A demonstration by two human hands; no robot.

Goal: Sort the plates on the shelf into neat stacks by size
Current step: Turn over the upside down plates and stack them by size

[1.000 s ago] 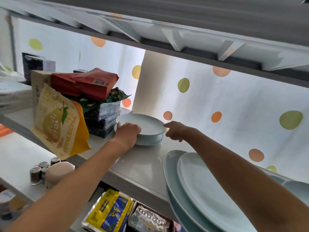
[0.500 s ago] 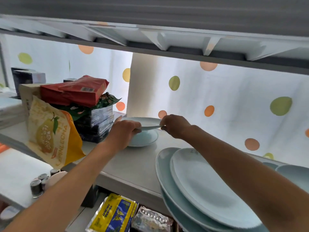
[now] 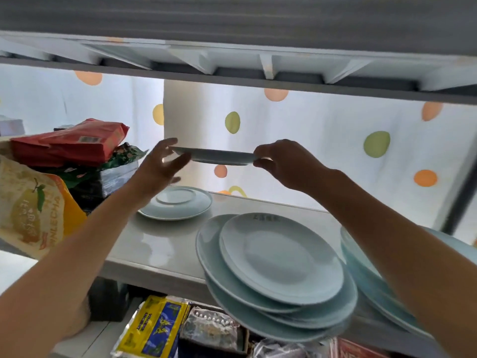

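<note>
A small, round, pale blue glazed plate point(image 3: 214, 156) is held level in the air above the glossy grey shelf point(image 3: 160, 244). The right hand point(image 3: 281, 161) pinches its rim at 3 o'clock; the left hand point(image 3: 162, 169) at 9 o'clock has fingers spread, only touching the rim. Below lies one upside-down pale blue plate point(image 3: 180, 205). At 5 o'clock is an uneven stack of smooth large blue plates point(image 3: 278, 277), at least four.

Both bare forearms are reaching up and forward, converging at the middle. The right hand point(image 3: 284, 161) is pinching a small plate point(image 3: 214, 156) by its right rim, thumb underneath. The left hand point(image 3: 161, 169) is spreading its fingers loosely, fingertips touching the plate's left rim.
</note>
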